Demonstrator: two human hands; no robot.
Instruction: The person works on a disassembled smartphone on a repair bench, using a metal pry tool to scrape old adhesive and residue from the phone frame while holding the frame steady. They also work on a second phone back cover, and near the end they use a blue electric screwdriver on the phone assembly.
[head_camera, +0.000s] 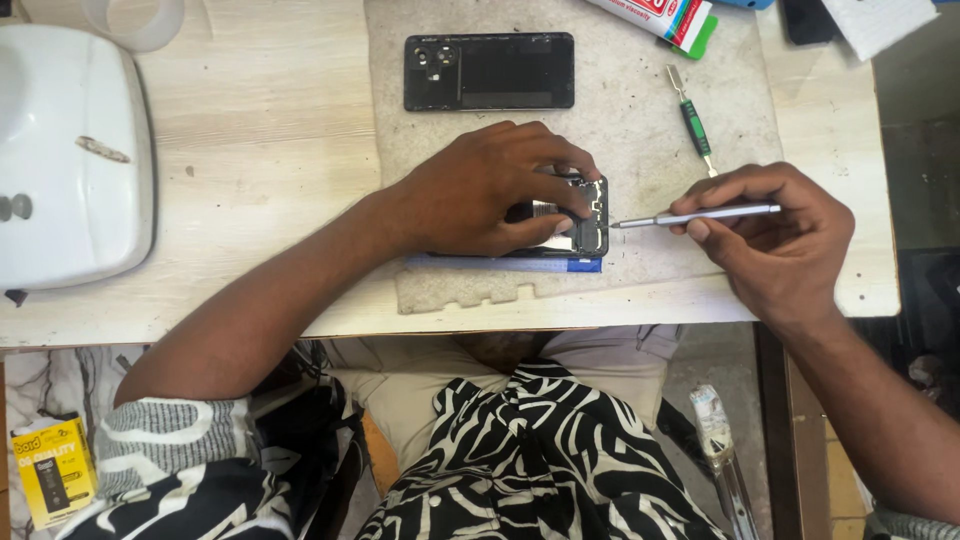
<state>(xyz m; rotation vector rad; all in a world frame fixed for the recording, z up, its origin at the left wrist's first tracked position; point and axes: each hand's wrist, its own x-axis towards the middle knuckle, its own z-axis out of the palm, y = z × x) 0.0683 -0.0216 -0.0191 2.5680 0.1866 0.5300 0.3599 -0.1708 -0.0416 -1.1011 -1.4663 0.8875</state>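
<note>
- 2 hands work at the front edge of the desk (260, 120), on a grey felt mat (640, 110).
- Off the desk's front-left corner, low down, lies a yellow box (52, 470) with a black battery picture on it.
- At the left edge sits a white rounded appliance (70, 150).
- Left hand (480, 190) is spread over an opened phone (585, 225), fingers pressing it flat near the mat's front edge.
- Near the mat's back edge rests the phone's black back cover (490, 72), already off, so opening appears done while inner work looks unfinished.
- At the back edge lies a white tube box (660, 18) with red and green ends.
- Right of the cover lies a green-handled pry tool (692, 122).
- Right hand (780, 235) pinches a thin metal tool (700, 215), its tip touching the phone's right end.
</note>
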